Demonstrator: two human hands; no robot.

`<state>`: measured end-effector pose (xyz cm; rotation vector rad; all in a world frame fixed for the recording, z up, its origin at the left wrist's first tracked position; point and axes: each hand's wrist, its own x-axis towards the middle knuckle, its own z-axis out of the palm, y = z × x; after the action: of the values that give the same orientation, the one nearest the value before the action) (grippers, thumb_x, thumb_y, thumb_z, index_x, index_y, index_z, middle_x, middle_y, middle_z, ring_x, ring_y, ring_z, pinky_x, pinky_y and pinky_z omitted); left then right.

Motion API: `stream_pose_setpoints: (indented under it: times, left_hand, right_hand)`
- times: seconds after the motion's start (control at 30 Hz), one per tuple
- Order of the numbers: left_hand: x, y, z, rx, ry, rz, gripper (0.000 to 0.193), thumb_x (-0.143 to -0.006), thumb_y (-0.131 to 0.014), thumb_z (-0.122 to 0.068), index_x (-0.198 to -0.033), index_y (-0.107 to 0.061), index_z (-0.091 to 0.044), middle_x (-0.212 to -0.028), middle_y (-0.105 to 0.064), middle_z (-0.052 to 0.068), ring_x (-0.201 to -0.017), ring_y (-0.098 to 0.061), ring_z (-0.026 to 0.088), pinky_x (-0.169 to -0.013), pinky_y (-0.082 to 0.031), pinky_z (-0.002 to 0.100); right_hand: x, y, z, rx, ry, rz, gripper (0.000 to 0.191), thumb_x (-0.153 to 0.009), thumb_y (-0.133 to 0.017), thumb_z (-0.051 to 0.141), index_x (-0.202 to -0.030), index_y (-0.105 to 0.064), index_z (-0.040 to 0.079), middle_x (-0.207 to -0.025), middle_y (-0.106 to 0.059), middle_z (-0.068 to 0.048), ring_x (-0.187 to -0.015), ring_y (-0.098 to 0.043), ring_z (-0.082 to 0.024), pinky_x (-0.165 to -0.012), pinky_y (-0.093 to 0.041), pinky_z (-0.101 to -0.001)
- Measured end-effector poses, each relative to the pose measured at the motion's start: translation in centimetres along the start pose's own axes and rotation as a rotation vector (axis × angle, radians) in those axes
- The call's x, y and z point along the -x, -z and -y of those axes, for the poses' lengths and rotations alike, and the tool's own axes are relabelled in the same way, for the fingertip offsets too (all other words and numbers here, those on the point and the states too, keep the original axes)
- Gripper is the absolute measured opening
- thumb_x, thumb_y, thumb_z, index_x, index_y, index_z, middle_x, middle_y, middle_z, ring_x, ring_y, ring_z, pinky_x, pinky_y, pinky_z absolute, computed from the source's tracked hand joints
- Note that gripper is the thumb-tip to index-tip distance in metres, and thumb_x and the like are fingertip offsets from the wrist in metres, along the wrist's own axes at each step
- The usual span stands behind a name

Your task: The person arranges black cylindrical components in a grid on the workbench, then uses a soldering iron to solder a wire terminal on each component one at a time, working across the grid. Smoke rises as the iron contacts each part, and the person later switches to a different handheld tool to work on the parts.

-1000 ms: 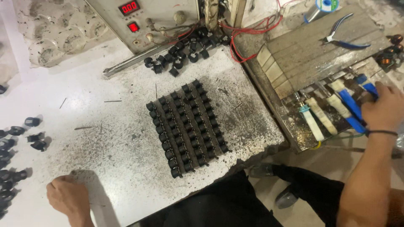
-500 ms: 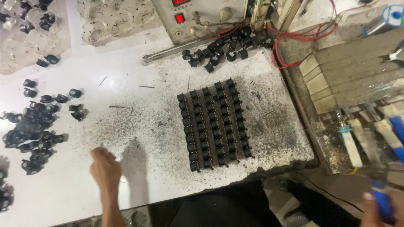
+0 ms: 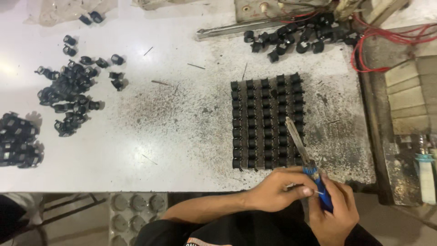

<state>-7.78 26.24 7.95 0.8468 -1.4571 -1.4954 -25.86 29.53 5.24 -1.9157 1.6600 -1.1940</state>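
A block of small black parts (image 3: pixel 266 123) stands in neat rows on the white table (image 3: pixel 182 136). My right hand (image 3: pixel 334 214), at the table's near edge, grips the blue handle of a tool (image 3: pixel 321 193). Its metal shaft (image 3: pixel 295 139) slants up and to the left over the block's near right rows. My left hand (image 3: pixel 277 187) reaches in from the left and pinches the tool at the collar where shaft meets handle. Both hands are close together just below the block.
Loose black parts lie in heaps at the left (image 3: pixel 68 95), the far left edge (image 3: pixel 16 141) and the top (image 3: pixel 296 38). Red wires (image 3: pixel 378 41) and a metal bar (image 3: pixel 236 28) are at the back. Brushes (image 3: pixel 425 173) lie on the right shelf. A moulded tray (image 3: pixel 136 209) sits below.
My right hand has brought the blue-handled tool from the right shelf to the block. My left hand has moved from the table's left side to the tool. The view has shifted.
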Motion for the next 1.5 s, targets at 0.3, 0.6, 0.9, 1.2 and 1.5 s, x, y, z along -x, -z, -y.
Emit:
stream_pose_setpoints:
  times: [0.3,0.6,0.9,1.2,1.5]
  left_hand:
    - [-1.9,-0.8,1.8,0.278,0.123,-0.032,0.020,-0.109,-0.063,-0.018,-0.113,-0.072,-0.001,-0.107,-0.071,0.008,-0.089,-0.066,0.012,-0.076,-0.055,0.028]
    - [-1.0,3.5,-1.2,-0.809,-0.326,-0.250,0.031,-0.081,-0.067,0.007,-0.109,-0.073,-0.004,-0.100,-0.072,0.009,-0.078,-0.065,0.024,-0.065,-0.055,0.035]
    - [-1.4,2.2,2.5,-0.965,-0.214,-0.175,0.030,-0.079,-0.068,0.002,-0.109,-0.071,0.000,-0.100,-0.059,0.008,-0.084,-0.064,0.021,-0.060,-0.054,0.033]
    - [-1.4,1.7,4.0,-0.866,-0.187,-0.173,0.020,-0.084,-0.071,-0.003,-0.104,-0.070,-0.002,-0.101,-0.062,0.008,-0.084,-0.064,0.023,-0.063,-0.055,0.035]
    - [-1.4,1.5,5.2,-0.862,-0.181,-0.102,0.022,-0.078,-0.069,-0.001,-0.100,-0.068,-0.004,-0.101,-0.060,0.009,-0.085,-0.063,0.025,-0.066,-0.055,0.037]
  right_hand:
    - [2.0,-2.3,-1.0,-0.439,-0.159,0.028,0.048,-0.095,-0.067,0.030,-0.129,-0.059,-0.003,-0.112,-0.067,-0.016,-0.099,-0.068,-0.029,-0.087,-0.057,-0.0387]
    - [2.5,4.9,-7.8,-1.100,-0.412,-0.031,0.045,-0.103,-0.061,0.022,-0.131,-0.056,-0.013,-0.115,-0.064,-0.025,-0.101,-0.068,-0.032,-0.091,-0.057,-0.0393]
    - [4.1,8.3,-7.4,-0.503,-0.487,0.036,0.027,-0.093,-0.064,-0.004,-0.114,-0.065,-0.021,-0.092,-0.069,-0.027,-0.077,-0.071,-0.026,-0.076,-0.059,-0.0302]
    - [0.9,8.1,-4.9,-0.289,-0.510,0.156,0.028,-0.091,-0.066,0.001,-0.112,-0.068,-0.017,-0.088,-0.070,-0.023,-0.074,-0.072,-0.021,-0.073,-0.057,-0.0252]
    - [-2.6,9.9,-3.7,0.003,-0.328,0.498,0.039,-0.086,-0.074,0.017,-0.116,-0.070,-0.009,-0.087,-0.072,-0.016,-0.073,-0.071,-0.017,-0.067,-0.053,-0.0248]
